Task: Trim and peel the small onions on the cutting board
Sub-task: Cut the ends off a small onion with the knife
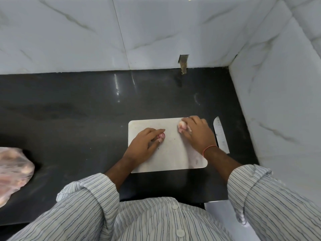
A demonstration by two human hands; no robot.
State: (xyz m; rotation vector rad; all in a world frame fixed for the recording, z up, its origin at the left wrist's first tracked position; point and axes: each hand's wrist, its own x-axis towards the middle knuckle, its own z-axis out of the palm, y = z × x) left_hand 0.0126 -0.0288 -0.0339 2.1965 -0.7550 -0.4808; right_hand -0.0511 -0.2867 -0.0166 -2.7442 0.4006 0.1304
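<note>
A white cutting board (172, 153) lies on the dark counter in front of me. My left hand (144, 145) rests on the board's left part, its fingertips pinching a small reddish onion (161, 135). My right hand (198, 132) is over the board's far right corner, fingers curled round a pale peeled onion (182, 125). A knife (221, 135) lies flat on the counter just right of the board, its blade pointing away from me; neither hand touches it.
The black counter (78, 110) stretches left, where a clear plastic bag of onions (13, 173) sits at the edge of view. White marble-look tiled walls (156, 32) close the back and right side.
</note>
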